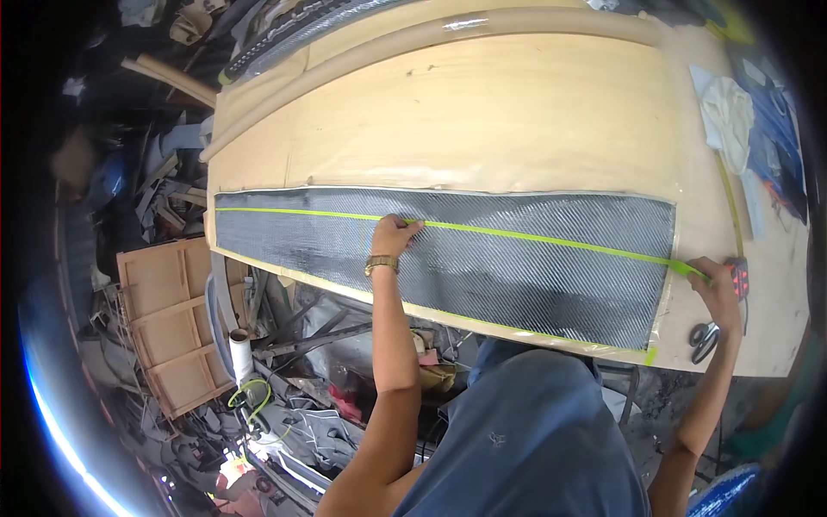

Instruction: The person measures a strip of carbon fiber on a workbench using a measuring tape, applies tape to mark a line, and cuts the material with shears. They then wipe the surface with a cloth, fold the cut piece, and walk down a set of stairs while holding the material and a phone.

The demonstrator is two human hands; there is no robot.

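Note:
A long strip of dark woven carbon-fibre-like cloth (517,267) lies along the near side of the table. Across its full length runs the yellow-green blade of a tape measure (534,239), roughly lengthwise. My left hand (393,235), with a watch at the wrist, pinches the blade near the middle of the cloth. Just past the cloth's right end, my right hand (717,291) is closed on the blade. The red and black tape case (739,277) shows beside that hand, partly hidden by it. Black-handled scissors (704,341) lie just below my right wrist.
A long cardboard tube (370,53) lies along the table's far edge, on pale yellow sheeting (482,112). White gloves or cloth (728,116) and blue material (771,138) are at the far right. Left of the table, a wooden frame panel (177,314) stands among scrap.

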